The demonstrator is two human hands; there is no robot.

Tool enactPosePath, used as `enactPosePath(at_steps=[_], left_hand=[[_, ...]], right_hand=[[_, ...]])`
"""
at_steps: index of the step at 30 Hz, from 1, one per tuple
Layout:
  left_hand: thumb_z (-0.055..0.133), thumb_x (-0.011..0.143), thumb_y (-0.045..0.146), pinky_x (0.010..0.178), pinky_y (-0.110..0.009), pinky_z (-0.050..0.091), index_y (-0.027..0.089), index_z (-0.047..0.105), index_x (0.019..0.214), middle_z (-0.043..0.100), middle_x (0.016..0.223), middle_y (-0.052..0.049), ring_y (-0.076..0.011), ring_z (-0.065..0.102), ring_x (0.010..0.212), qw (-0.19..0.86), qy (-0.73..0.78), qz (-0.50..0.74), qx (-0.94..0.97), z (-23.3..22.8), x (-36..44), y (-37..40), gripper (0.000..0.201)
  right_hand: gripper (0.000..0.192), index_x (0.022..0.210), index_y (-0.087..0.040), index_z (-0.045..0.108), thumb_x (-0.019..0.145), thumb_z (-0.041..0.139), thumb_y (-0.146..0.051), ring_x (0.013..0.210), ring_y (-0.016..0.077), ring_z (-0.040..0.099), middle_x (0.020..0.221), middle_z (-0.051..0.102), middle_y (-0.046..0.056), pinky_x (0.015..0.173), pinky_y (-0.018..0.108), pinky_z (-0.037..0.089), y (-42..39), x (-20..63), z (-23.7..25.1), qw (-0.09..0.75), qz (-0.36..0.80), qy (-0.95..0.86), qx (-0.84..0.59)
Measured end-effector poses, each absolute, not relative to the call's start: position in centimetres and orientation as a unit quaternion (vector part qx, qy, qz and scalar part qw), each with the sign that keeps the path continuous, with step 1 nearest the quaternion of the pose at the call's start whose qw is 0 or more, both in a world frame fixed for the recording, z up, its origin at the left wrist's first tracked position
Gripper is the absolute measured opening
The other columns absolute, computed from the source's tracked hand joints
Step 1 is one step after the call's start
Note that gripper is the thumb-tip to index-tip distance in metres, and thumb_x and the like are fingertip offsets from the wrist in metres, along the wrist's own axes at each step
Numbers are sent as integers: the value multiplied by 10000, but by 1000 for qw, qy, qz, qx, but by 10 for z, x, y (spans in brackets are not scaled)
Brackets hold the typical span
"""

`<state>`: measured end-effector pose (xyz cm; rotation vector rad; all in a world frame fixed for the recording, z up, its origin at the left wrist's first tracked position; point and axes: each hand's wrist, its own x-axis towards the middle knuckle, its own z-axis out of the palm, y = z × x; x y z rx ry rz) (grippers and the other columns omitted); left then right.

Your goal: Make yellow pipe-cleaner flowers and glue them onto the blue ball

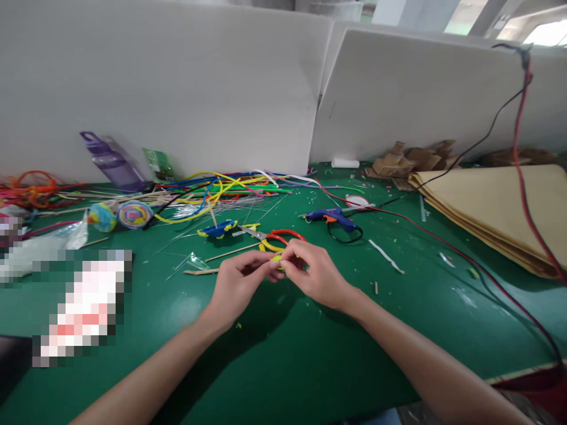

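Observation:
A small yellow piece [276, 258], too small to name by kind, is pinched between the fingertips of both hands above the green table. My left hand [237, 283] is closed on its left side, with thumb and fingers pressed together. From the right, my right hand [315, 273] pinches the same piece. Just beyond the hands lie scissors [280, 237] with orange handles, their blades pointing left. A blue fuzzy craft piece [217, 229] with yellow edging and an upright stick stands left of the blades. Thin wooden sticks [233, 252] lie near my left hand.
A blue glue gun [330, 218] lies behind my right hand. Colourful pipe cleaners [221, 188] are heaped at the back, near a purple bottle [114, 162]. Brown paper sheets [496, 206] occupy the right, where a red cable [469, 262] crosses. A plastic bag [48, 245] lies left.

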<state>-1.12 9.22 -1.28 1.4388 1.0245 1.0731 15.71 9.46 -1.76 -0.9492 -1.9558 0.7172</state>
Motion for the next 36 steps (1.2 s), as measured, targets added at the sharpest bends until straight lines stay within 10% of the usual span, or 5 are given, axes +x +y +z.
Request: enactPosePath(at_steps=[17,30,36], left_hand=[[579,819,218,618,-219,532,163,698,838,708,719,-32,-141,668,640,398,400,336,755,-11,-20,96,132],[633,788,271,622,-236,545,158,659,802,693,680,-14,-145,662,621,509,416,435,615,-13,-9,88,117],[598,808,250,630,-246,542,152,672,795,697,694,-36,-159,669,649,465,407,353,703,-13,-13,91,124]], right_hand=[[155,742,-146,537,847,509,-257,577,75,409,654,517,-23,546,214,303,96,170,2,298,414,-759,-405],[169,794,-169,459,878,440,-314,514,67,406,630,477,-30,477,198,315,96,164,-1,312,558,-669,-380],[129,734,-154,506,828,503,-243,547,66,376,607,454,-41,505,205,283,97,175,5,274,460,-737,-412]])
